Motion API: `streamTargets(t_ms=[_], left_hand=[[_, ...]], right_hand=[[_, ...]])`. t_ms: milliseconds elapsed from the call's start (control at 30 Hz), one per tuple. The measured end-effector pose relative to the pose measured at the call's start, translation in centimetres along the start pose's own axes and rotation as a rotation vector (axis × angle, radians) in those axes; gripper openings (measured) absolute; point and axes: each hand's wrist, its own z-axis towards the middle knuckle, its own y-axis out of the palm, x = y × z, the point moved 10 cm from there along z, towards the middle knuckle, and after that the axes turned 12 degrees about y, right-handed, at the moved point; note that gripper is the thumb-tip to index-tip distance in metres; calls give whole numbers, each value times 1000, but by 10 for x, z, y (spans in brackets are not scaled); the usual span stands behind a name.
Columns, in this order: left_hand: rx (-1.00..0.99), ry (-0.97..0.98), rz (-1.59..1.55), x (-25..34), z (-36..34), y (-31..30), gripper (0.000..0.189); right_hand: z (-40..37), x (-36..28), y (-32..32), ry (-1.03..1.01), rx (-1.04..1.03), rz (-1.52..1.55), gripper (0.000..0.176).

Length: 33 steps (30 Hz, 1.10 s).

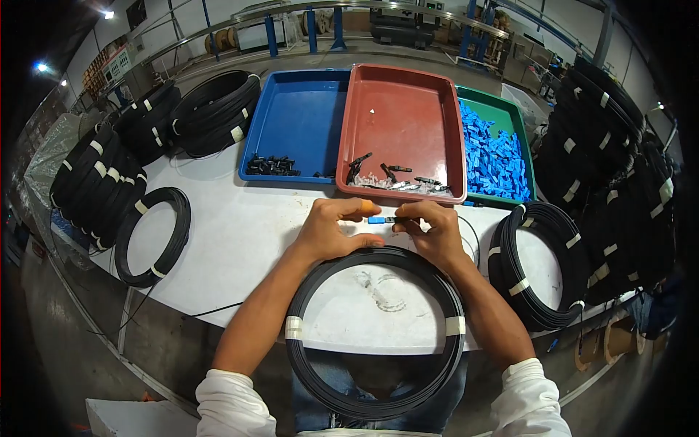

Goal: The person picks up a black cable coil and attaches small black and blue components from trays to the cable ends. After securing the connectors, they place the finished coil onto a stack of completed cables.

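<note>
A small blue fibre-optic connector [376,220] with a dark rear end points left above the table's front part. My right hand [431,229] pinches it by that dark end, where a black cable seems to lead off. Facing it, my left hand [336,227] has thumb and index finger apart around the blue tip, without visibly gripping it. Something orange wraps one finger of the left hand. Below both hands a coil of black cable [297,364], bound with pale tape, overhangs the table edge toward my lap.
Behind the hands stand a blue tray [295,109] with black parts, a red tray [404,109] with black pieces and clear scraps, and a green tray [513,116] full of blue connectors. Cable coils flank the white table [218,247], stacked at left [98,186] and right [593,138].
</note>
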Motion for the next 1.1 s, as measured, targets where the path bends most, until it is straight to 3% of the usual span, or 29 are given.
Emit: streamTargets(t_ms=[100, 267, 367, 467, 567, 1100], left_hand=[[109, -17, -137, 0, 1, -12, 47], [62, 20, -23, 20, 2, -8, 44], [115, -20, 10, 21, 0, -9, 33], [155, -69, -38, 13, -4, -12, 37], [140, -74, -79, 17, -2, -9, 37], [121, -175, -231, 2, -11, 4, 44]], right_hand=[[1, 7, -7, 10, 17, 27, 22], [1, -8, -14, -60, 31, -4, 20], [-3, -16, -9, -79, -2, -18, 22], [-4, -21, -11, -81, 28, 4, 20], [-8, -34, -15, -233, 79, -38, 23], [-6, -48, -7, -286, 75, -78, 26]])
